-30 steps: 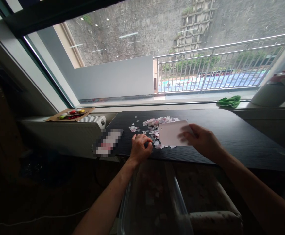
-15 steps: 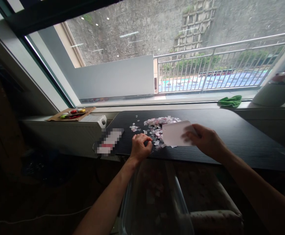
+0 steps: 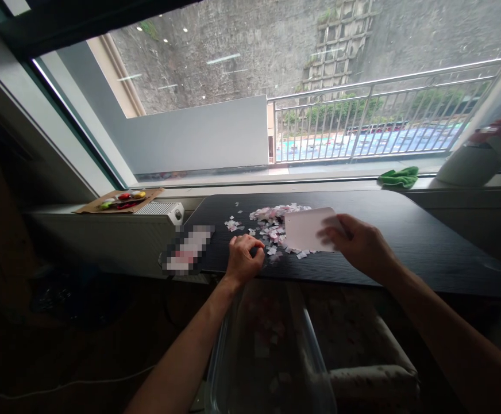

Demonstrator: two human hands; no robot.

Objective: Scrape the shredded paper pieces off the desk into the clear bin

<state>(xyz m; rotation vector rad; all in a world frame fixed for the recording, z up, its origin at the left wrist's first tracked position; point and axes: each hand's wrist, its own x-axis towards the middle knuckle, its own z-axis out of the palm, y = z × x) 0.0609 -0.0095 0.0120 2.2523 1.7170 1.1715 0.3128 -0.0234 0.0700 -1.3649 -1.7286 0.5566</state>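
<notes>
My right hand grips a pale card with a small hole near one corner, its fingertips blurred. The card stands over the right side of a heap of small white and pinkish paper scraps. At the near edge of the dark table, my left hand is closed, with thumb and forefinger curled together. Whether anything sits in that hand is hidden. Just below the table edge is a clear plastic bin with more paper scraps inside.
A pixelated flat item lies at the table's left corner. Left of it a radiator carries cardboard with colourful items. A green cloth and a whitish container rest on the windowsill. A light padded seat is beside the bin.
The whole view has shifted slightly left. The card is raised slightly, and more scraps show below its lower edge. My left hand keeps its closed shape near the table edge.
</notes>
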